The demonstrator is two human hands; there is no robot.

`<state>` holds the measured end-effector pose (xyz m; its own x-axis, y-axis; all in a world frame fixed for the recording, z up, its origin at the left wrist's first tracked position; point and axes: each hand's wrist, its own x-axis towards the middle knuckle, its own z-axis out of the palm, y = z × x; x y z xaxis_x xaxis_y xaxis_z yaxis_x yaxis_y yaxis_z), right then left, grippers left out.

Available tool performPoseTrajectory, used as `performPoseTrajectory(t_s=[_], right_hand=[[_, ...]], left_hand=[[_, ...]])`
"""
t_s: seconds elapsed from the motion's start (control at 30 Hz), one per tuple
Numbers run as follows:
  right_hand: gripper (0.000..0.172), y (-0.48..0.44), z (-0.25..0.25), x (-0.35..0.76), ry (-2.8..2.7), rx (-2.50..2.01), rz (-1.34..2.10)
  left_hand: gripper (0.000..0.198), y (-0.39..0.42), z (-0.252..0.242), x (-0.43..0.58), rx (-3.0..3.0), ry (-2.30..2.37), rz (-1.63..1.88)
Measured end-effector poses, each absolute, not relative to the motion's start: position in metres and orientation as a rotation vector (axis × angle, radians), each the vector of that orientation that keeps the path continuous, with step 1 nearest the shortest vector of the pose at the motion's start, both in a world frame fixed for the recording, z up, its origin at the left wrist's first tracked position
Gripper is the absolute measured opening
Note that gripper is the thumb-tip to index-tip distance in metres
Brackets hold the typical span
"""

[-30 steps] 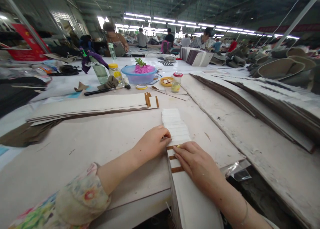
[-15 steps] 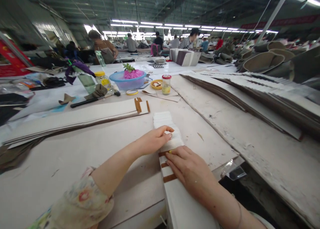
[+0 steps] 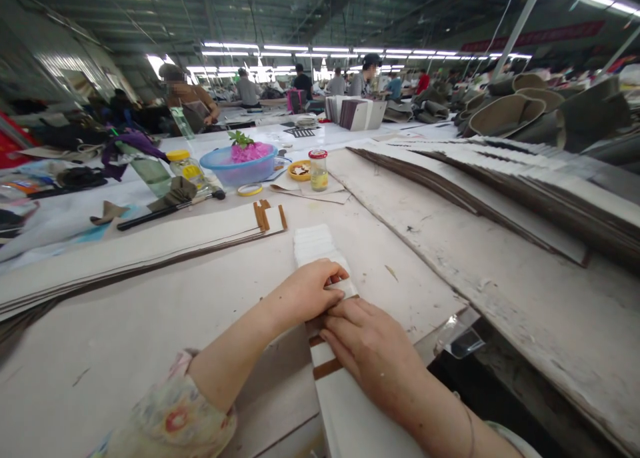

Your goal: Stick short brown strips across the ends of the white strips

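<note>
A long white strip (image 3: 355,415) with brown bands (image 3: 327,368) across it runs toward me under my right hand (image 3: 373,341). The fingers of that hand are together and bear on the banded end, hiding part of it. Right against its fingertips is my left hand (image 3: 313,291), bent at the knuckles, with thumb and fingers closed on a small white piece (image 3: 348,288). A brown edge shows just below this piece. Beyond both hands lies a fanned row of overlapping white pieces (image 3: 315,241).
Left on the table lies a stack of long white strips (image 3: 200,238) with brown ends. Behind stand a blue bowl (image 3: 237,168), a red-lidded jar (image 3: 319,171) and a yellow-lidded jar (image 3: 187,168). Layered sheets (image 3: 500,191) lie right. A co-worker (image 3: 187,101) is farther back.
My left hand has come down and closer to my right hand; its thumb and fingers have closed on a white piece. The whole view has shifted slightly.
</note>
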<state>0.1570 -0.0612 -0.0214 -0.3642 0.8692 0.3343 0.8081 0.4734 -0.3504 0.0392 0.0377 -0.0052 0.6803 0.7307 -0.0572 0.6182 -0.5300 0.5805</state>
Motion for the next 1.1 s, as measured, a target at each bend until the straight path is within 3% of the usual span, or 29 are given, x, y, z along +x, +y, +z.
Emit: performPoseTrajectory(t_s=[0.27,0.8,1.1], right_hand=[[0.018,-0.066,-0.026,0.159,-2.281,-1.326,0.034],[0.014,-0.066,-0.028,0.158,-2.173,-1.454,0.035],[0.013,-0.062,-0.024,0.159,-2.16,-1.459,0.139]], left_hand=[[0.015,0.029,-0.005,0.042,2.511,0.979,0.269],[0.016,0.018,-0.008,0.044,2.732,0.879,0.231],[0.017,0.022,-0.014,0.021,2.442,0.855,0.44]])
